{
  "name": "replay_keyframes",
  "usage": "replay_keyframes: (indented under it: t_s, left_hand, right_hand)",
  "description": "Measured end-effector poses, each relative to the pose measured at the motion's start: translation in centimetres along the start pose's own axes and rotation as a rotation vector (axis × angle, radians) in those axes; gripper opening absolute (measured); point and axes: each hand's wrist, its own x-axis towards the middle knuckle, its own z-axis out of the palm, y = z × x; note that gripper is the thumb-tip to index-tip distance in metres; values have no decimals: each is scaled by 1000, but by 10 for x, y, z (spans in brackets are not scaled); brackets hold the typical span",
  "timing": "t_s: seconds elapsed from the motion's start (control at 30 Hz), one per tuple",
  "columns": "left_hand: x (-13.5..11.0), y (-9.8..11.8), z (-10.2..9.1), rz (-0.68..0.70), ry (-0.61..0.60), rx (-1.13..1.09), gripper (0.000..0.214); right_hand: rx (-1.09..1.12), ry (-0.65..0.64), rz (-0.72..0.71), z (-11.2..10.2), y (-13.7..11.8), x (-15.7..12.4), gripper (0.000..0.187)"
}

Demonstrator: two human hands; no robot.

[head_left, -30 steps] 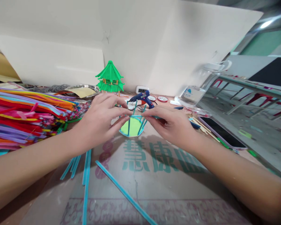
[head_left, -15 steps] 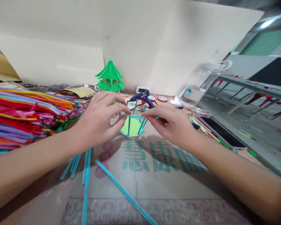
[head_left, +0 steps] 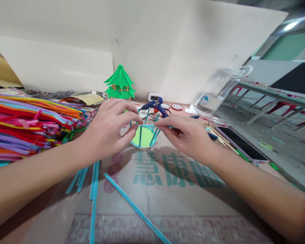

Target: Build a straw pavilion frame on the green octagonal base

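Observation:
A small frame of blue pipe cleaners stands on a light green base (head_left: 145, 137) at the middle of the cardboard sheet. My left hand (head_left: 109, 128) pinches the left end of the frame's blue crossbar (head_left: 147, 126). My right hand (head_left: 188, 135) pinches the right end of the same crossbar. Both hands have their fingers closed on the thin blue stick, one on each side of the frame.
A big pile of coloured pipe cleaners (head_left: 27, 122) fills the left. Loose blue pipe cleaners (head_left: 94, 189) lie near me. Behind stand a green model tree (head_left: 120, 83), a blue glue gun (head_left: 155, 105), a metal dish (head_left: 90, 96), a clear jug (head_left: 216, 95) and a phone (head_left: 240, 144).
Almost nothing has moved. Both hands stay pinched on the crossbar; the view has shifted very slightly.

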Motion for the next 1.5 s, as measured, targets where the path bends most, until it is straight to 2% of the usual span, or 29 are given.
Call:
replay_keyframes:
  t_s: [0.57,1.07,1.5]
  left_hand:
    - [-2,-1,1,52,-5,44,18]
    - [-4,-4,10,17,-19,6,15]
    - [-5,-5,11,19,-19,15,15]
  right_hand:
    - [34,-7,3,0,1,0,13]
    - [20,-20,13,0,1,-1,12]
    - [33,-84,51,-3,1,0,8]
